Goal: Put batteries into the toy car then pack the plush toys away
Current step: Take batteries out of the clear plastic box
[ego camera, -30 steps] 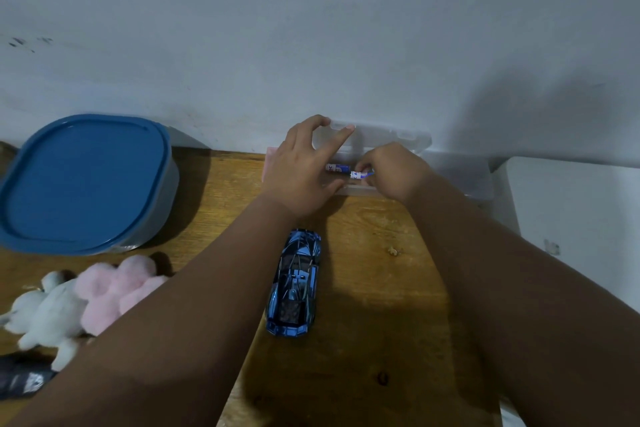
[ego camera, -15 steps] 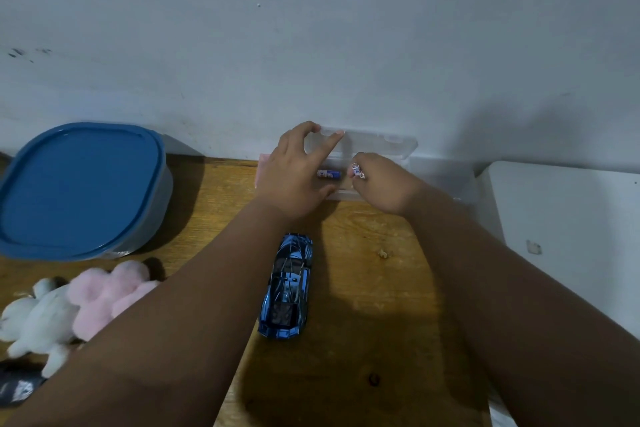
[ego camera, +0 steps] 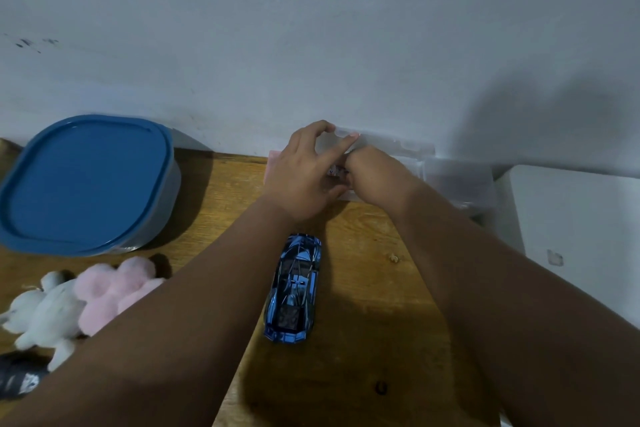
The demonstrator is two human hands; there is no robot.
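Nearby, one toy car (ego camera: 294,288), two plush toys (ego camera: 79,302).

No text can be read; the print on the small battery (ego camera: 334,170) between the hands is too blurred.

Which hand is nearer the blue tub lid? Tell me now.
Left. The left hand is at the clear box by the wall, right of the blue tub lid. The right hand is beside it, farther right still.
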